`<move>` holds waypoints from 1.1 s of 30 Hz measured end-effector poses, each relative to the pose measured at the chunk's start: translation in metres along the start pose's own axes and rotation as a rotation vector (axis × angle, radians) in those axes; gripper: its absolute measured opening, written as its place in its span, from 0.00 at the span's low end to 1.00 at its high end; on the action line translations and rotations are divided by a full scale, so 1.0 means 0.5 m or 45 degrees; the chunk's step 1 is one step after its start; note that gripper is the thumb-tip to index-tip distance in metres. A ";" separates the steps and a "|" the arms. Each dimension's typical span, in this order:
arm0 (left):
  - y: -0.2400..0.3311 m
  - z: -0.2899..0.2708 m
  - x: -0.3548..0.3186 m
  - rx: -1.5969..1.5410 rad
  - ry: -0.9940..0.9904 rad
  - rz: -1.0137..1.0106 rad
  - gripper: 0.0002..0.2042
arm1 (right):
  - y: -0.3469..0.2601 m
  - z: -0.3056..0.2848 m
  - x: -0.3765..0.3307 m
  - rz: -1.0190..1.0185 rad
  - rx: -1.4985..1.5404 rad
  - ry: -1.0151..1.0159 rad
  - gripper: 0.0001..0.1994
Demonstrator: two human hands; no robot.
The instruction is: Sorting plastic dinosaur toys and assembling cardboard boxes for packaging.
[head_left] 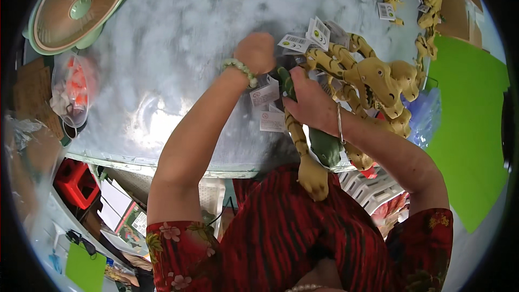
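Observation:
My left hand (255, 53), with a green bead bracelet on its wrist, is closed beside a bunch of toy dinosaurs. Its fingertips are turned away, so what they hold is hidden. My right hand (309, 101) wraps round the slim part of a green toy dinosaur (324, 148), whose thicker end hangs below my palm. Yellow toy dinosaurs (376, 80) with dark stripes lie bunched under and beyond my right forearm. One yellow toy dinosaur (312, 178) reaches over the table edge against my clothing. White paper tags (319, 33) stick out around both hands.
More yellow toy dinosaurs (428, 16) lie at the far right, near a cardboard box (465, 8) and a bright green sheet (470, 113). At the left are a round green-rimmed lid (81, 8) and a clear tub (75, 89) with orange pieces. A red stool (75, 184) stands below.

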State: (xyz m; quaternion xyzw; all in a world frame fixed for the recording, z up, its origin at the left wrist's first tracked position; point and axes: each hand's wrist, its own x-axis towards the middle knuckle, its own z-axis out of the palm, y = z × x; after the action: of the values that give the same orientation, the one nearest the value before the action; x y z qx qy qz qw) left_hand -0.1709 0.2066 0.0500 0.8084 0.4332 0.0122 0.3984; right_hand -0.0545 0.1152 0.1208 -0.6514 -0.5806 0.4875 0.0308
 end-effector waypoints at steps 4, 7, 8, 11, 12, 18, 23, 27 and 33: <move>0.009 -0.003 -0.011 0.120 0.010 0.058 0.07 | 0.001 -0.001 -0.006 -0.012 0.027 -0.002 0.16; 0.000 0.000 -0.007 0.024 -0.047 0.002 0.06 | 0.002 -0.004 -0.006 -0.030 0.042 -0.002 0.16; -0.006 -0.001 -0.006 -0.139 -0.042 -0.028 0.06 | 0.002 -0.004 -0.005 -0.024 0.025 -0.020 0.16; -0.020 0.001 -0.010 -0.517 -0.045 -0.193 0.06 | -0.005 -0.005 -0.004 0.004 -0.026 -0.068 0.15; -0.021 0.003 -0.011 -0.736 -0.050 -0.331 0.07 | -0.010 -0.006 -0.004 0.025 -0.066 -0.101 0.15; -0.023 0.005 -0.011 -0.865 -0.018 -0.421 0.08 | -0.021 -0.012 0.010 0.012 -0.116 -0.161 0.15; -0.028 0.003 -0.012 -0.958 -0.048 -0.393 0.09 | -0.041 -0.020 0.033 0.070 -0.213 -0.211 0.15; -0.029 -0.001 -0.011 -0.940 -0.131 -0.365 0.09 | -0.047 -0.017 0.032 0.051 -0.306 -0.183 0.15; -0.034 0.003 -0.015 -1.116 -0.144 -0.411 0.10 | -0.065 -0.030 0.035 0.119 -0.260 -0.313 0.15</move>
State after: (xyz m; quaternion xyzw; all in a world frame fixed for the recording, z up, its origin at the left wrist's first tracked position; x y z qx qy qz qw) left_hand -0.1867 0.2057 0.0401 0.4855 0.4850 0.0876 0.7220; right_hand -0.0707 0.1474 0.1382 -0.6130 -0.5955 0.5028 -0.1296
